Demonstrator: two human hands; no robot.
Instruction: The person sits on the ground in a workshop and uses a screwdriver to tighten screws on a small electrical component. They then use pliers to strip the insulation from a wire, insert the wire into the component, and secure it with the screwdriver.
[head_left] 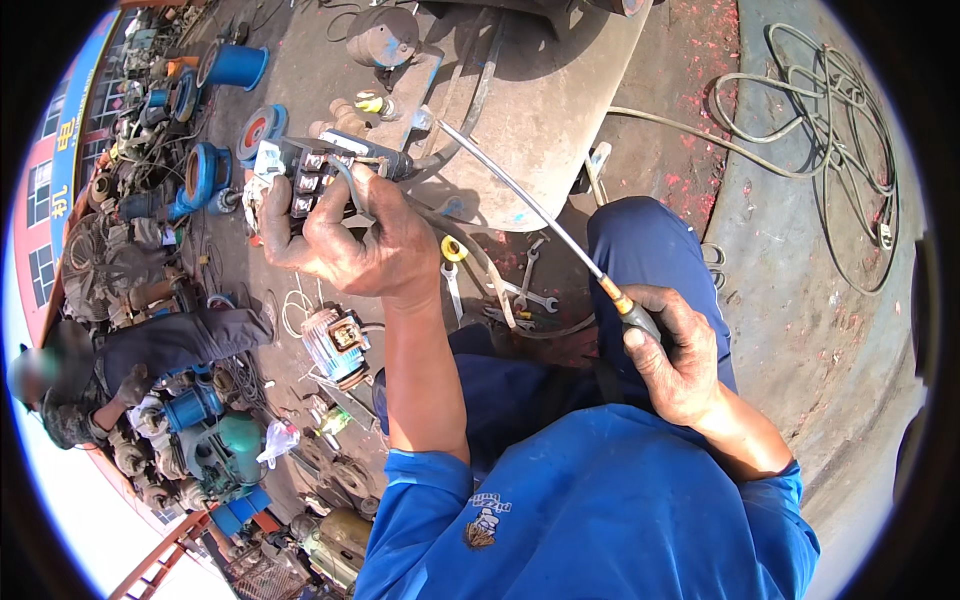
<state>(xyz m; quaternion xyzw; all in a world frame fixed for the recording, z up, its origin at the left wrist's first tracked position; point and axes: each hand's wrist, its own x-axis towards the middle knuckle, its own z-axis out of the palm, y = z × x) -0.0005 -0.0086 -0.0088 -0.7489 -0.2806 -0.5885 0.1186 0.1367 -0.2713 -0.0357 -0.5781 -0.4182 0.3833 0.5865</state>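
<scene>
My left hand [375,240] is raised at the left of centre, its fingers closed round a black electrical block [312,190] with a row of metal screw terminals. A grey wire [348,178] runs past the thumb and fingertips at the block. My right hand [675,350] is wrapped round the dark handle of a long screwdriver [535,205]. The screwdriver's shaft slants up and left, its tip apart from the block. Part of the block is hidden behind the left fingers.
A metal plate [570,140] lies ahead. Wrenches [540,295] and a yellow tape roll [453,248] are near my knees. A small motor [337,345] with an uncovered terminal box sits below my left forearm. Coiled cable [830,140] lies right. Another person [160,350] is among machine parts at left.
</scene>
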